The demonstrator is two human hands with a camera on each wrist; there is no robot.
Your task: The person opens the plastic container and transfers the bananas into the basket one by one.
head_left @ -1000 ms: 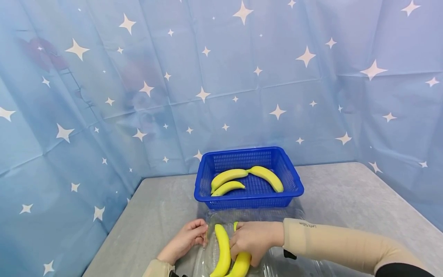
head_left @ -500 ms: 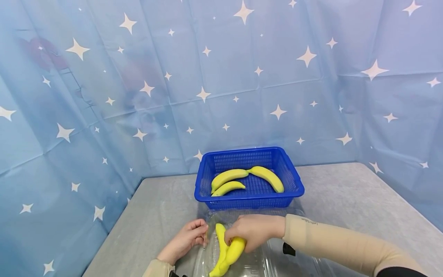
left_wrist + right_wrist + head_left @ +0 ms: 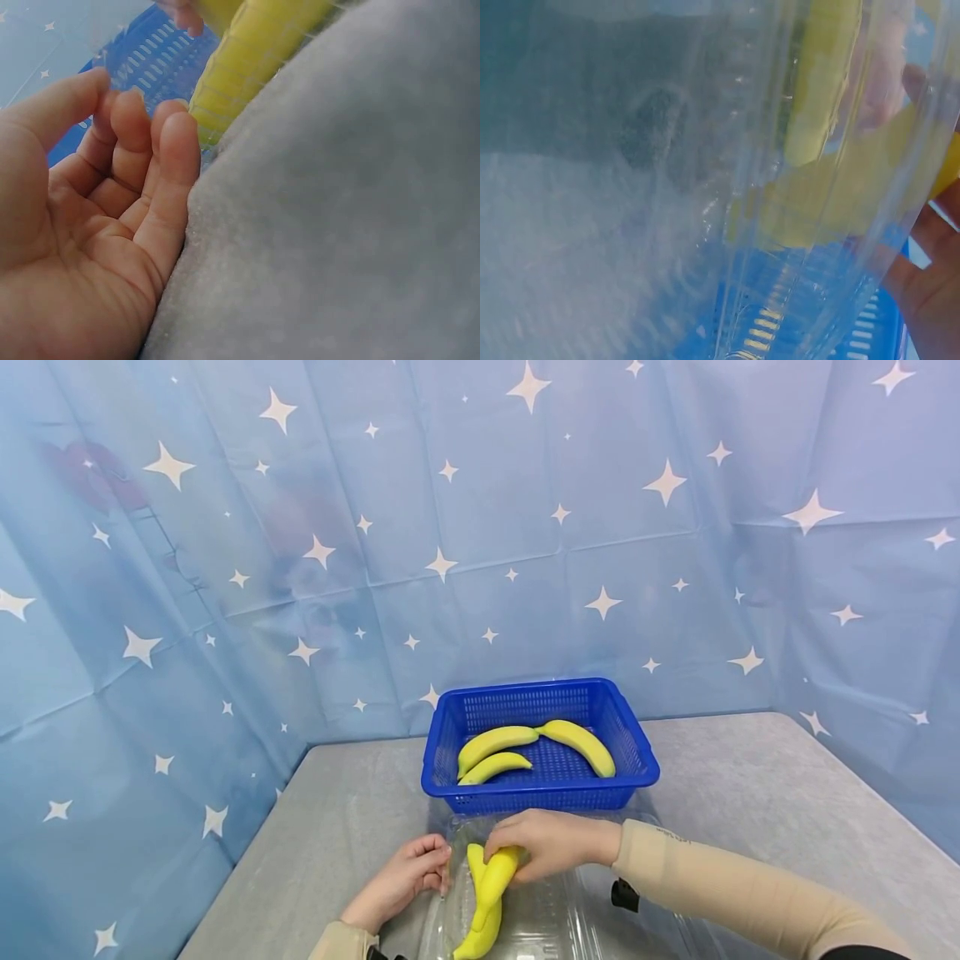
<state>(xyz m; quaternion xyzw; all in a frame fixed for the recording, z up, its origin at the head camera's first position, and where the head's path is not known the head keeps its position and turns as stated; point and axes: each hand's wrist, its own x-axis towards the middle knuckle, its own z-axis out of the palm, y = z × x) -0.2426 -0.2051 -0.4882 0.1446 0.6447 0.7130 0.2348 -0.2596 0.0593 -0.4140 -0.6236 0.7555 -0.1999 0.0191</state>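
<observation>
My right hand (image 3: 551,842) grips a yellow banana (image 3: 497,878) by its far end, its near end over a second banana (image 3: 480,939). That second banana lies along the left side of a clear plastic clamshell box (image 3: 536,922), which stands open at the front of the table. At the box's left edge, my left hand (image 3: 407,875) pinches the rim between thumb and fingers. In the left wrist view the thumb and curled fingers (image 3: 131,124) meet at the thin clear edge. Through the clear plastic, the right wrist view shows the held banana (image 3: 810,202) blurred.
Just behind the box stands a blue perforated basket (image 3: 532,797) with several bananas inside, among them one banana (image 3: 577,745) at the right. Grey tabletop (image 3: 727,768) surrounds both. A blue star-printed curtain (image 3: 480,527) hangs behind the table.
My right hand has lifted its banana from beside the other one and moved it away from me and slightly left, so it now crosses the second banana. My left hand has stayed put.
</observation>
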